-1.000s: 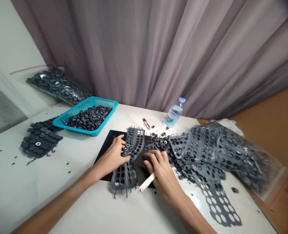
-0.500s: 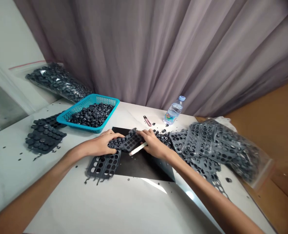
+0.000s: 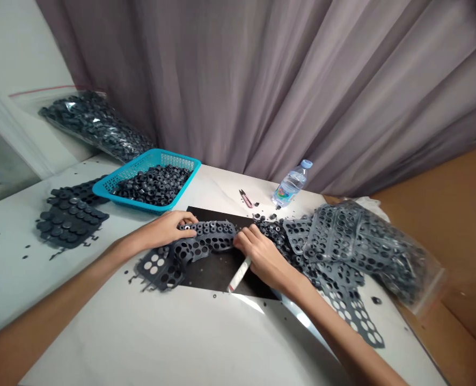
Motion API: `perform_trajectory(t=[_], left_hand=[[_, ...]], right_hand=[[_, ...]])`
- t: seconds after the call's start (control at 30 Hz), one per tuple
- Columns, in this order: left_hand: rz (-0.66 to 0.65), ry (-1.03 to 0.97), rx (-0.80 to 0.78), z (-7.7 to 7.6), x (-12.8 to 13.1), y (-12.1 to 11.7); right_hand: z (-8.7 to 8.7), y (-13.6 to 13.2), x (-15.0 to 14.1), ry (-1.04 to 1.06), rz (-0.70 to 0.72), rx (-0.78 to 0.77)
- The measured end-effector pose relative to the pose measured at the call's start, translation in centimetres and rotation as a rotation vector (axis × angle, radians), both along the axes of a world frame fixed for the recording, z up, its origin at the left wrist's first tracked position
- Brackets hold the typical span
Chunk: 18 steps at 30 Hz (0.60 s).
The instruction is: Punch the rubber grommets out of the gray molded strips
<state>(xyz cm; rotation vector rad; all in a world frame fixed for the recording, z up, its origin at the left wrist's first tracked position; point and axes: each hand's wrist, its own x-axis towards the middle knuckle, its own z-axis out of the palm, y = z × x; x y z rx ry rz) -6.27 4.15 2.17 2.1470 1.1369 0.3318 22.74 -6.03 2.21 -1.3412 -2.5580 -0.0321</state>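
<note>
Across the mat (image 3: 213, 274), the sheet (image 3: 210, 237) slants away rightward.

A clear plastic bottle (image 3: 291, 184), topped with a blue cap (image 3: 307, 164) and wrapped with a colourful label (image 3: 282, 194), is stood upright near the back of the desk (image 3: 141, 332). To its left, small snips (image 3: 246, 199) with a pink handle are laid flat, their dark blades pointed toward the back. The whole background is hung with a greyish-purple curtain (image 3: 221, 86) in long folds. It is flanked by a pale wall (image 3: 32, 48) at left and a brown surface (image 3: 447, 214) at right, where crumpled white material (image 3: 376, 206) is partly hidden.
</note>
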Motion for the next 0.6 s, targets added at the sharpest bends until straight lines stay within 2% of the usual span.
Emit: perform_trajectory(t=[0.13, 0.27, 0.4, 0.53, 0.6], left_hand=[[-0.111, 0.069, 0.064, 0.4, 0.0, -0.7], [-0.067, 0.208, 0.091, 0.5, -0.5, -2.2], [-0.013, 0.293, 0.224, 0.2, -0.7, -3.4], [-0.022, 0.37, 0.478, 0.2, -0.1, -3.9], [-0.035, 0.393, 0.549, 0.1, 0.1, -3.9]], right_hand=[[1.2, -4.2, 0.6, 0.024, 0.03, -0.094], [0.5, -6.7, 1.3, 0.069, -0.006, -0.187], [-0.2, -7.6, 1.8, 0.207, -0.035, -0.321], [0.7, -7.2, 2.4, 0.344, -0.018, -0.456], [1.2, -6.4, 2.9, 0.434, -0.047, -0.452]])
